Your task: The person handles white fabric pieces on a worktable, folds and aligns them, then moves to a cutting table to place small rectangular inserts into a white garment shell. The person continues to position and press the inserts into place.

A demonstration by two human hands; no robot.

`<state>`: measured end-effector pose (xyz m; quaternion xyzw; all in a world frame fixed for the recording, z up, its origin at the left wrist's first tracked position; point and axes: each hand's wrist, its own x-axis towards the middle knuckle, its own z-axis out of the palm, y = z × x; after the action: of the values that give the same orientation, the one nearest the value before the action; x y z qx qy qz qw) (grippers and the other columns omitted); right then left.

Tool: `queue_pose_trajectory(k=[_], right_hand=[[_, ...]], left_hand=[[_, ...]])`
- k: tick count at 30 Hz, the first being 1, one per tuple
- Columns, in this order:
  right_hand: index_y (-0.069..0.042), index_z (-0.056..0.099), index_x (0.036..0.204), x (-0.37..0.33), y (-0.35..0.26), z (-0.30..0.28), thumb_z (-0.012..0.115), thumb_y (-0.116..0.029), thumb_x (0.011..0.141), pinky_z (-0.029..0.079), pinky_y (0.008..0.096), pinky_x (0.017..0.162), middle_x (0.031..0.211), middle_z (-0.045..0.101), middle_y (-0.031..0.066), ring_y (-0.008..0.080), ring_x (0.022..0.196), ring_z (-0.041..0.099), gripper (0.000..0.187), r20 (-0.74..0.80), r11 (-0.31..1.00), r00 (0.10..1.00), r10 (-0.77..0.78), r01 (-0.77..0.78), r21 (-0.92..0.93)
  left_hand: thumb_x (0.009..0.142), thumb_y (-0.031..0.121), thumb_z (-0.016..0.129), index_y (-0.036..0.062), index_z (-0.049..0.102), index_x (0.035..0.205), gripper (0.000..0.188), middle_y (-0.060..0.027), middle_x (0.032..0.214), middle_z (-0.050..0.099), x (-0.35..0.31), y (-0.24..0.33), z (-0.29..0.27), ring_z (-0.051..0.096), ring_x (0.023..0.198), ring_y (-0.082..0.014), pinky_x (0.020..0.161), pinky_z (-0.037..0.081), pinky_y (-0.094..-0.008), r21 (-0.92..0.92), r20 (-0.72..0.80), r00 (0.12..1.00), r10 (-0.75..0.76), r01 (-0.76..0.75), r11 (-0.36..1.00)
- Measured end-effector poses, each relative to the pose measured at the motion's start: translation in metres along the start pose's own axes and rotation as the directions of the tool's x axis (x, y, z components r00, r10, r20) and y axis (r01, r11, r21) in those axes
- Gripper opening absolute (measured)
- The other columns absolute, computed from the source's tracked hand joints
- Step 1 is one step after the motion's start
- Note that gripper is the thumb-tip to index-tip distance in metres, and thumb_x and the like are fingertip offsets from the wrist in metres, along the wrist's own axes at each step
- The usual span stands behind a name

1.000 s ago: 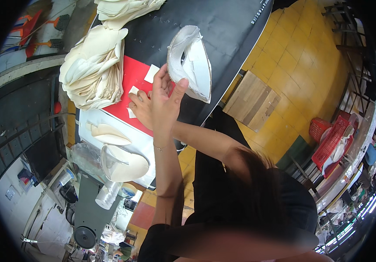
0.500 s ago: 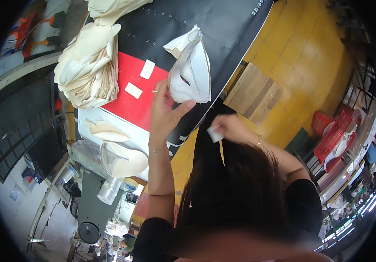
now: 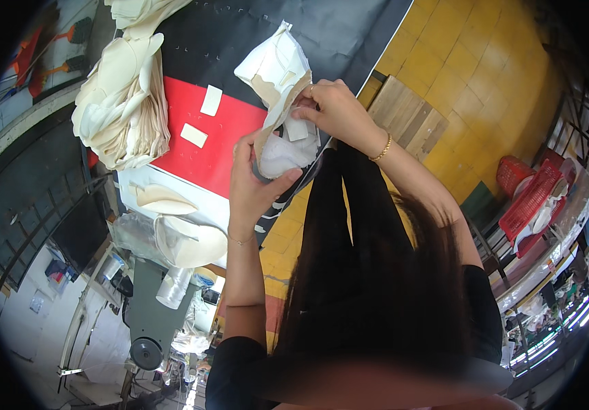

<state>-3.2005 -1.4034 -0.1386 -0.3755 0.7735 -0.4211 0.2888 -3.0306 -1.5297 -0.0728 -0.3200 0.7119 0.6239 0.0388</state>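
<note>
A white sewn, hollow piece with a tan inner edge stands tilted at the table's near edge, its opening facing up and toward me. My left hand grips its lower left rim, thumb on the near side and fingers along the left. My right hand reaches into the opening from the right, its fingers pinching a small white rectangular patch against the inner wall. Part of the fingertips is hidden by the rim. Two similar cream patches lie on a red sheet left of my hands.
Stacked cream cut pieces stand at the left on the black-covered table. Curved cream pieces lie nearer, beside a green machine with a thread cone. A wooden board and red baskets are at right.
My right hand has moved up and left from over my lap, bringing the patch into the sewn piece. My left hand has turned that piece so its opening shows.
</note>
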Motion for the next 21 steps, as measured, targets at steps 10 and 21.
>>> queue_pose_trajectory(k=[10, 21], right_hand=[[-0.004, 0.068, 0.082, -0.002, 0.003, 0.012, 0.074, -0.023, 0.08, 0.038, 0.0385, 0.083, 0.081, 0.067, 0.0098, 0.0266, 0.086, 0.06, 0.02, -0.048, 0.987, 0.998, -0.047, 0.039, -0.153], [-0.006, 0.07, 0.081, -0.006, 0.0, 0.017, 0.074, -0.02, 0.078, 0.036, 0.0389, 0.084, 0.08, 0.066, 0.0091, 0.0245, 0.085, 0.059, 0.015, -0.078, 0.962, 0.992, -0.096, 0.072, -0.263]], left_hand=[[0.066, 0.018, 0.09, 0.0055, 0.051, 0.13, 0.075, -0.0119, 0.122, 0.051, 0.0, -0.002, 0.006, 0.05, 0.118, -0.0267, 0.101, 0.042, -0.039, -0.038, -0.038, 0.999, 0.017, -0.018, 0.999], [0.065, 0.021, 0.091, 0.0048, 0.05, 0.13, 0.079, -0.0122, 0.122, 0.051, -0.001, -0.002, 0.006, 0.05, 0.118, -0.0272, 0.101, 0.042, -0.039, -0.029, -0.039, 0.999, 0.01, -0.011, 1.0]])
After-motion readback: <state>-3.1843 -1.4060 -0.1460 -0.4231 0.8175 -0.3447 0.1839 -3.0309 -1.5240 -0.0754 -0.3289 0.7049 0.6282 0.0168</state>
